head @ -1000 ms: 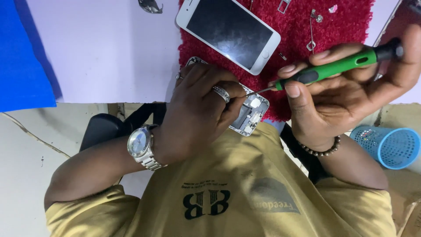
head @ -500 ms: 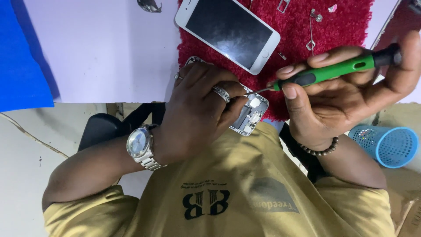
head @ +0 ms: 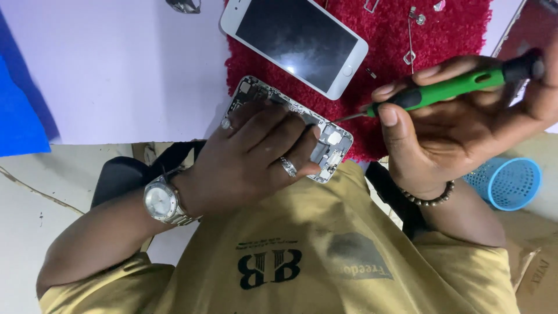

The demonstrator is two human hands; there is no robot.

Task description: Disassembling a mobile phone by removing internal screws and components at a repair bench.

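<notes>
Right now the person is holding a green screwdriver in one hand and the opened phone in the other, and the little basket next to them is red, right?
Not quite. In the head view the little basket is blue, not red. The rest holds: the right hand holds the green screwdriver, and the left hand holds the opened phone.

The opened phone body [head: 331, 145] shows bare silvery metal with small shiny parts inside. The screwdriver [head: 447, 90] has a matt green and black plastic handle and a thin steel shaft. The red mat [head: 442, 40] is fuzzy, deep-piled cloth. The white phone [head: 293, 40] has a glossy dark glass face. The bench [head: 116, 70] looks smooth, matt and pale. The wristwatch [head: 161, 200] is polished metal, the blue basket [head: 511, 183] perforated plastic.
</notes>
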